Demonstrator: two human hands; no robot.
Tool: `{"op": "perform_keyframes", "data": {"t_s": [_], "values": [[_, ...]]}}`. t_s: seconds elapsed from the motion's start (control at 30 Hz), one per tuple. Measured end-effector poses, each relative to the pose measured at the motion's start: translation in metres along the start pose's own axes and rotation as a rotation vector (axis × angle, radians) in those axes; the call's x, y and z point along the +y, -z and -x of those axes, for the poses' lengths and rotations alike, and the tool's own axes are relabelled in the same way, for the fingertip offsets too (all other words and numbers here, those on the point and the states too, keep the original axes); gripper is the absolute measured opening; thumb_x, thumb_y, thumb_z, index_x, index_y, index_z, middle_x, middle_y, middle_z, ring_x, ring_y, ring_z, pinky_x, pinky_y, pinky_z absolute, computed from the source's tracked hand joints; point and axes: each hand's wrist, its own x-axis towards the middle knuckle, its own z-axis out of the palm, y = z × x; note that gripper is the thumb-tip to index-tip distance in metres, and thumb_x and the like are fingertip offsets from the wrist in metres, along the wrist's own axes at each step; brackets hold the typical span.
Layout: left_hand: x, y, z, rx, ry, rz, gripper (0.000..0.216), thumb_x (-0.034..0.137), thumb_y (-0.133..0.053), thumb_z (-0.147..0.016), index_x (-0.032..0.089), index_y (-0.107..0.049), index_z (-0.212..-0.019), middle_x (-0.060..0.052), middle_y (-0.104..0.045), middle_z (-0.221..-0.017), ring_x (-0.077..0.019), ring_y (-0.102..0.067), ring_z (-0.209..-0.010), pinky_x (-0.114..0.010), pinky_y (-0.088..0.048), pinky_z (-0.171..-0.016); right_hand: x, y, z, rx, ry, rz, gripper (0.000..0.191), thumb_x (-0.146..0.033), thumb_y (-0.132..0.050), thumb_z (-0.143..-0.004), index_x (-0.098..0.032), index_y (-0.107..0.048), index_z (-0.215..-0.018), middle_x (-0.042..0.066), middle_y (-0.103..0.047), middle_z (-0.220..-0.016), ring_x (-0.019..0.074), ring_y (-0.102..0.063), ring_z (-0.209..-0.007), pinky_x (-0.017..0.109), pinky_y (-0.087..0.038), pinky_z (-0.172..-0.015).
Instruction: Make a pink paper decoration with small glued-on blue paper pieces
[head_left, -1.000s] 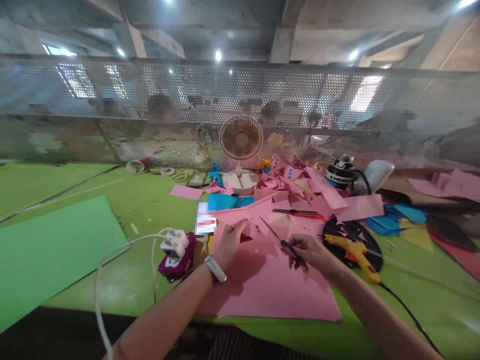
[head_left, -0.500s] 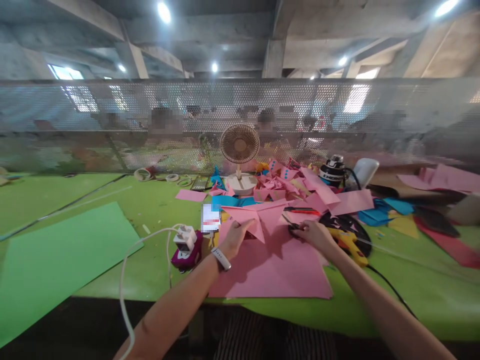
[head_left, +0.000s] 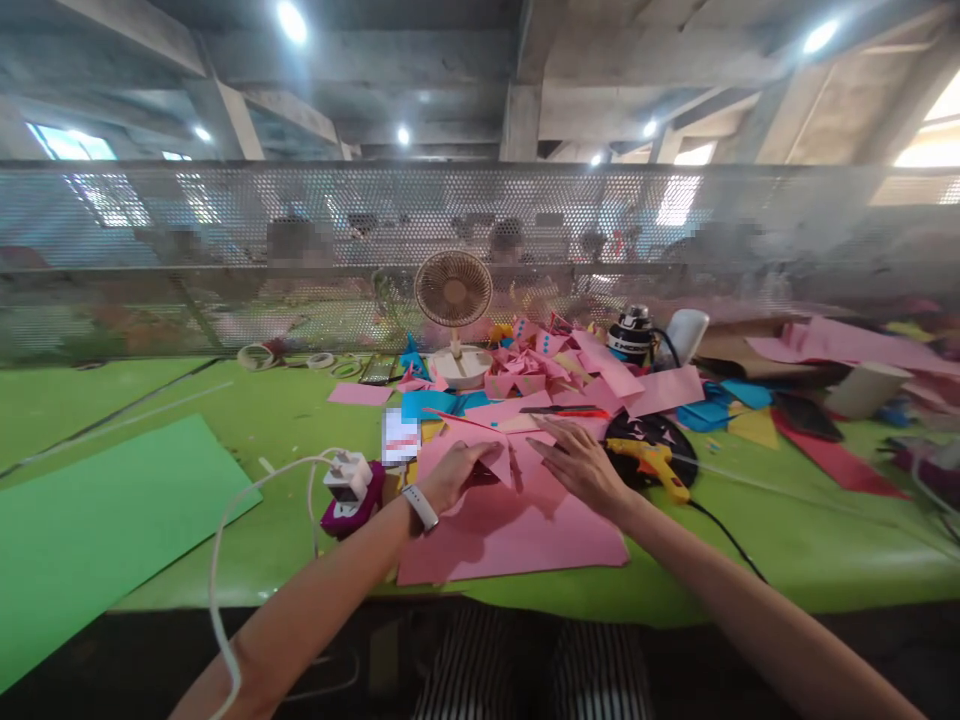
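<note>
My left hand [head_left: 454, 474] grips a folded piece of pink paper [head_left: 495, 456], its thumb on top and the other fingers partly hidden underneath. The piece is raised over a large pink sheet [head_left: 517, 550] lying flat on the table. Just to its right, my right hand [head_left: 579, 462] is stretched out with the fingers extended over the pink paper. Whether those fingertips press on the folded piece or only hover, I cannot tell. A red and black cutter [head_left: 570, 411] lies behind the right hand. To the right, a yellow glue gun [head_left: 651, 464] rests on a round black tray [head_left: 688, 450].
A small fan [head_left: 454, 290] stands at the back beside heaped pink paper scraps [head_left: 540, 362]. On the left are a purple power strip [head_left: 352, 513] with white plugs and a green sheet [head_left: 127, 530]. A black-and-white bottle [head_left: 630, 338] stands behind, before a perforated metal screen [head_left: 337, 200].
My right hand has let go of a dark-handled tool and come closer to the folded pink paper, fingers straightened. My left hand keeps its grip. The view has turned slightly right.
</note>
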Motion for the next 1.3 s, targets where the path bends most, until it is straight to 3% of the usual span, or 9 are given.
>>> {"op": "perform_keyframes", "data": {"t_s": [0.17,0.27,0.33,0.43,0.53,0.67,0.83,1.07,1.3], "values": [[0.004,0.001,0.022,-0.145,0.18,0.034,0.035,0.049,-0.065,-0.067,0.014,-0.061,-0.069,-0.004,-0.064,-0.058,-0.0158,-0.06,-0.056,-0.029,-0.049,-0.06,-0.004,-0.006,0.013,-0.065,0.008,-0.131,0.028,-0.018,-0.046,-0.088,-0.026,-0.065,-0.107,0.007,-0.063,-0.113,0.0213,-0.055,-0.101,0.037,-0.045,-0.084],[0.011,0.004,0.045,-0.454,0.391,-0.23,0.067,0.07,-0.039,-0.074,0.009,-0.065,-0.064,-0.013,-0.066,-0.059,-0.0199,-0.062,-0.054,-0.031,-0.048,-0.054,-0.008,-0.007,0.019,-0.123,0.009,-0.208,0.025,-0.021,-0.047,-0.088,-0.025,-0.067,-0.103,0.007,-0.066,-0.107,0.0213,-0.058,-0.096,0.036,-0.046,-0.08],[0.018,0.007,0.054,-0.517,0.176,-0.424,0.061,0.065,-0.041,-0.076,0.01,-0.067,-0.068,-0.012,-0.066,-0.061,-0.0195,-0.062,-0.054,-0.032,-0.048,-0.056,-0.011,-0.008,0.02,-0.157,-0.008,-0.301,0.024,-0.023,-0.047,-0.088,-0.024,-0.068,-0.1,0.008,-0.067,-0.102,0.0205,-0.059,-0.095,0.036,-0.046,-0.081],[0.023,0.011,0.044,-0.289,-0.447,-0.737,0.034,0.047,-0.056,-0.077,0.017,-0.068,-0.089,-0.009,-0.068,-0.086,-0.02,-0.062,-0.08,-0.032,-0.046,-0.076,-0.013,-0.01,0.02,-0.177,-0.115,-0.493,0.023,-0.025,-0.048,-0.087,-0.022,-0.069,-0.095,0.008,-0.068,-0.098,0.0192,-0.06,-0.093,0.035,-0.046,-0.083],[0.017,0.016,0.014,-0.238,-0.764,-1.033,0.034,0.035,-0.061,-0.076,0.02,-0.062,-0.107,-0.008,-0.061,-0.111,-0.0226,-0.052,-0.106,-0.037,-0.037,-0.095,-0.011,-0.014,0.017,-0.181,-0.269,-0.61,0.021,-0.03,-0.051,-0.084,-0.02,-0.069,-0.089,0.007,-0.068,-0.093,0.0189,-0.06,-0.089,0.034,-0.045,-0.082],[-0.004,0.02,-0.019,-0.284,-0.811,-1.224,0.025,0.031,-0.053,-0.084,0.019,-0.062,-0.104,-0.007,-0.063,-0.105,-0.0201,-0.054,-0.099,-0.035,-0.041,-0.09,-0.009,-0.021,0.012,-0.188,-0.438,-0.6,0.025,-0.036,-0.051,-0.084,-0.019,-0.068,-0.077,0.004,-0.067,-0.078,0.0166,-0.06,-0.075,0.028,-0.046,-0.071],[-0.017,0.022,-0.029,-0.241,-0.827,-1.256,0.026,0.03,-0.041,-0.091,0.016,-0.063,-0.097,-0.007,-0.064,-0.094,-0.0179,-0.056,-0.09,-0.032,-0.043,-0.082,-0.018,-0.028,0.007,-0.174,-0.573,-0.583,0.034,-0.04,-0.048,-0.085,-0.016,-0.064,-0.067,0.003,-0.063,-0.069,0.015,-0.058,-0.066,0.025,-0.043,-0.061],[-0.017,0.023,-0.026,-0.273,-0.903,-1.508,0.02,0.017,-0.044,-0.089,0.015,-0.063,-0.094,-0.008,-0.062,-0.096,-0.0186,-0.055,-0.09,-0.031,-0.046,-0.077,-0.034,-0.033,0.007,-0.115,-0.662,-0.559,0.026,-0.035,-0.05,-0.083,-0.018,-0.062,-0.067,0.004,-0.062,-0.075,0.0168,-0.057,-0.075,0.027,-0.044,-0.07],[-0.021,0.023,-0.027,-0.236,-0.951,-1.508,0.019,0.015,-0.046,-0.088,0.016,-0.061,-0.099,-0.006,-0.061,-0.095,-0.0183,-0.053,-0.091,-0.032,-0.044,-0.083,-0.037,-0.029,0.01,-0.082,-0.697,-0.467,0.027,-0.04,-0.054,-0.08,-0.02,-0.066,-0.065,0.006,-0.059,-0.088,0.0196,-0.056,-0.085,0.03,-0.043,-0.074]]}}
